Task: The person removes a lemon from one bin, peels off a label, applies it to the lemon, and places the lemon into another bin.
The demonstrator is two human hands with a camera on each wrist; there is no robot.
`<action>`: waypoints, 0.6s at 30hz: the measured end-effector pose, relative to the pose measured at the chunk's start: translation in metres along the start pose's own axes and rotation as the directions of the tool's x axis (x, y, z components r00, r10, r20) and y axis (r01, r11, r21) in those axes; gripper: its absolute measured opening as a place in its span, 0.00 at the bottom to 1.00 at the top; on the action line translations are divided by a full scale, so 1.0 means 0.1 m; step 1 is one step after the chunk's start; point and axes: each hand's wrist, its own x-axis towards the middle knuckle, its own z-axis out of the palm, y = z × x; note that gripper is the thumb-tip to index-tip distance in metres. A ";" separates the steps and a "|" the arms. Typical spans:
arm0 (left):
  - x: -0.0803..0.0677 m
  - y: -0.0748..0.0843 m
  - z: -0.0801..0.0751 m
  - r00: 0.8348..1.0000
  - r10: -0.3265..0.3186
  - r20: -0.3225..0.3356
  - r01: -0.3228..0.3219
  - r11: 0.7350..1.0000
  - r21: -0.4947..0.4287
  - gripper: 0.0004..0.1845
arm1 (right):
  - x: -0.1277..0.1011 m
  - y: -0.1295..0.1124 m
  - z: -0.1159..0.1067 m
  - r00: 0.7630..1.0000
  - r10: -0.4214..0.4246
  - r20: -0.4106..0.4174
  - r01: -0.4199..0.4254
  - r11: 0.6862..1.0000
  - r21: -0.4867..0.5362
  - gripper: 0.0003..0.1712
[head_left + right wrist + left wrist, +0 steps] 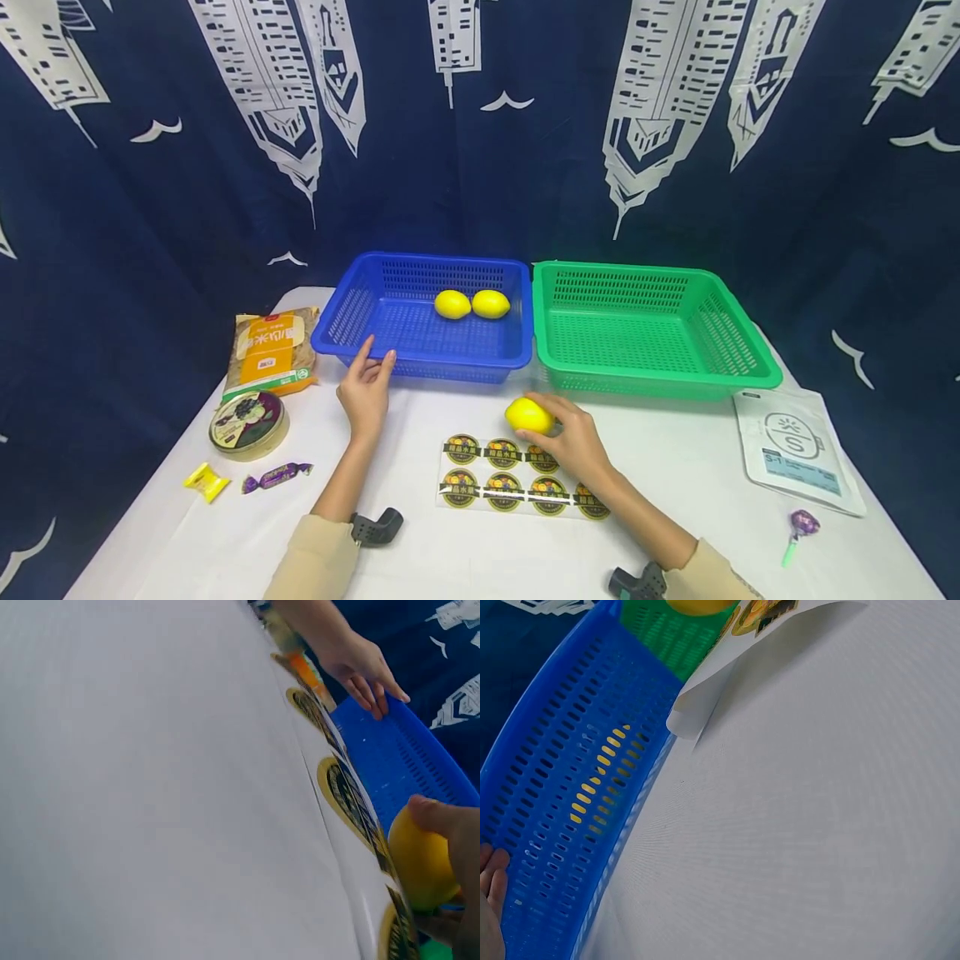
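Closest to my head view, at six o'clock, I see two cream sleeves with dark wrist mounts cut off by the bottom edge. My right hand [573, 442] curls its fingers round a lemon [528, 415], gripping it just above the sticker sheet [517, 483], at the near corner where the two baskets meet; in the right wrist view the thumb lies over the fruit's top and most of the hand is out of frame. My left hand [366, 390] lies with straight, relaxed fingers touching the near wall of the blue basket [420, 360], holding nothing; the left wrist view shows only fingertips at the lower left corner. Inside the blue basket, at twelve o'clock from that hand, two lemons [472, 304] sit side by side, touching or nearly so; through the wall slots in the left wrist view they are mere yellow flecks. The green basket [652, 371] stands just beside the blue one at one o'clock. At nine o'clock lie a snack bag [272, 350], a round tin [248, 423] and two wrapped sweets [247, 480]; their print is too small to read. At three o'clock, a white pouch [797, 448] and a lollipop [801, 527].
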 end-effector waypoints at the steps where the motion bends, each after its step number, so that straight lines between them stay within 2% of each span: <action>1: 0.00 0.00 0.00 1.000 -0.002 0.002 0.002 1.000 0.001 0.25 | 0.00 0.02 0.03 1.000 -0.001 -0.005 0.001 1.000 -0.013 0.33; 8: 0.01 0.02 -0.01 0.999 -0.039 -0.003 0.039 0.999 0.005 0.24 | 0.00 0.08 0.13 1.000 -0.005 -0.002 0.005 0.998 -0.062 0.34; 18: 0.02 0.06 -0.03 1.000 -0.021 0.017 0.020 0.998 0.052 0.25 | -0.03 0.05 0.11 1.000 0.005 -0.002 -0.005 0.996 -0.089 0.34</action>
